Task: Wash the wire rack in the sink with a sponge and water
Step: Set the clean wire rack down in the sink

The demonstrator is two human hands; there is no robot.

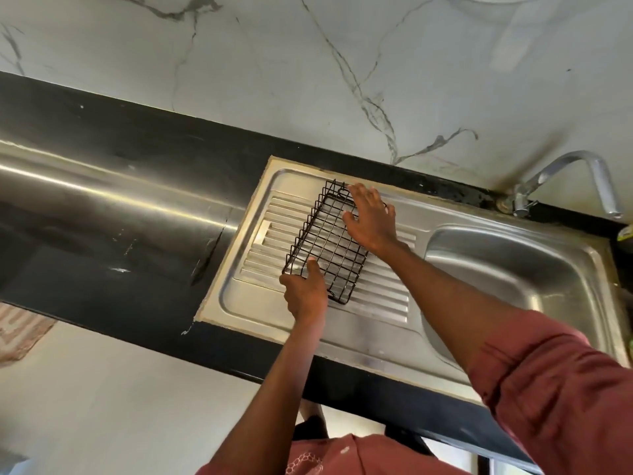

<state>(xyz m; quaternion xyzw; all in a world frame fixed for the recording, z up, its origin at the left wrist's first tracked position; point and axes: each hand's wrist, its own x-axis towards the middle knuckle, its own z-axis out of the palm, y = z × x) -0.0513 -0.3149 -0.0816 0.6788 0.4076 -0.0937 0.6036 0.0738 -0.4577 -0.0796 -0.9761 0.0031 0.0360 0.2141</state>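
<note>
A black wire rack (325, 245) lies on the ribbed steel drainboard (383, 293), left of the sink basin (513, 279). My left hand (305, 293) grips the rack's near left corner, thumb lying over the wire edge. My right hand (370, 221) rests on the rack's far right side, its fingers spread over the rim. The basin looks dry and holds nothing that I can see. No sponge is in view.
A chrome tap (568, 180) stands at the back right, its spout over the basin, with no water running. A black counter (113, 214) stretches to the left. A marble-patterned wall (308, 63) rises behind. A yellow-green item (625, 233) peeks in at the right edge.
</note>
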